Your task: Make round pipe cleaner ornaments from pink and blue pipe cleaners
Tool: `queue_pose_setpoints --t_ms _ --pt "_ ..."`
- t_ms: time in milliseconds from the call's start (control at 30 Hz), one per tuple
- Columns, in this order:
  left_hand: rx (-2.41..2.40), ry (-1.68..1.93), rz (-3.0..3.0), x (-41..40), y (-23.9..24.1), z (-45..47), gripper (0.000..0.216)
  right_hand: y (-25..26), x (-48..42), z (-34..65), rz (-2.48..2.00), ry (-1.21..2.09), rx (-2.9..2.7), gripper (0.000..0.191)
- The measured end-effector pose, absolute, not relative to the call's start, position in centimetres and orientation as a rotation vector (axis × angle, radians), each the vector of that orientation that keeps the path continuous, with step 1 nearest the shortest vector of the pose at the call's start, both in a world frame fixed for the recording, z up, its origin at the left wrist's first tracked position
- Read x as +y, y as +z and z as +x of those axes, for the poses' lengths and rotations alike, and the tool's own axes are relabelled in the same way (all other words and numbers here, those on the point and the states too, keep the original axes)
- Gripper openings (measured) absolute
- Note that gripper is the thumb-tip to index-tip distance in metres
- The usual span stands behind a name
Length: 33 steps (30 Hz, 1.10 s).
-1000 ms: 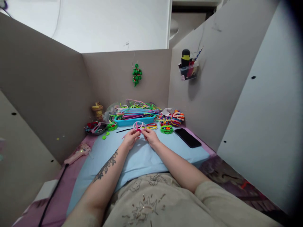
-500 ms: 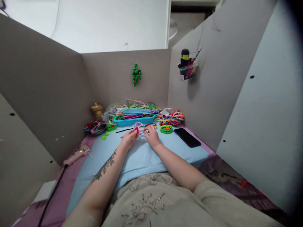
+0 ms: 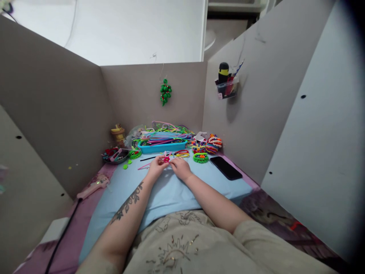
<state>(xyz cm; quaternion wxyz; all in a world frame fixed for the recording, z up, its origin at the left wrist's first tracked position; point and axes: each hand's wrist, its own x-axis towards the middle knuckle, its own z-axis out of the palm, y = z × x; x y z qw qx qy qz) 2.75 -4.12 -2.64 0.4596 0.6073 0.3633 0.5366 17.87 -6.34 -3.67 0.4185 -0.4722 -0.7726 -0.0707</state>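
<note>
Over the middle of the light-blue cloth, both my hands meet at a small pink piece bent from pipe cleaners. My left hand pinches it from the left. The fingertips of my right hand press together at its right side. A long pink strand sticks out to the left behind my left hand. Just beyond the hands lie a black pipe cleaner and some red and yellow loops.
A blue tray heaped with pipe cleaners stands at the back. Right are a green fuzzy piece, an orange-and-white bundle and a phone. Left are a dark bowl and a pink glue gun. Grey panels surround the table.
My hands have come closer together, and the right fingertips now meet the piece. The pale loops that stood above it are now mostly out of sight. The camera view has shifted slightly.
</note>
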Motion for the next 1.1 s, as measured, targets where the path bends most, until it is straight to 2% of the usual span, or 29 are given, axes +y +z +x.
queue_pose_setpoints --t_ms 233,367,600,867,1100 --pt "1.05 1.36 1.878 -3.5 -3.4 2.6 0.03 -3.3 -6.8 17.1 -1.34 -0.369 -2.111 0.016" --pt "1.089 1.372 2.051 -3.7 -3.3 2.5 0.036 -3.1 -7.0 17.1 -1.405 -0.313 -2.102 0.015" --pt "1.44 1.136 2.39 -4.8 -3.0 2.8 0.051 -2.9 -7.1 17.2 -1.442 -0.205 -2.074 0.019" --pt "1.573 1.05 2.441 -5.8 -2.3 3.3 0.051 -2.8 -7.2 16.7 -1.442 -0.256 -2.096 0.02" --pt "1.448 1.167 2.423 -5.1 -2.7 3.1 0.047 -3.1 -6.9 16.9 -1.403 -0.261 -2.071 0.015"
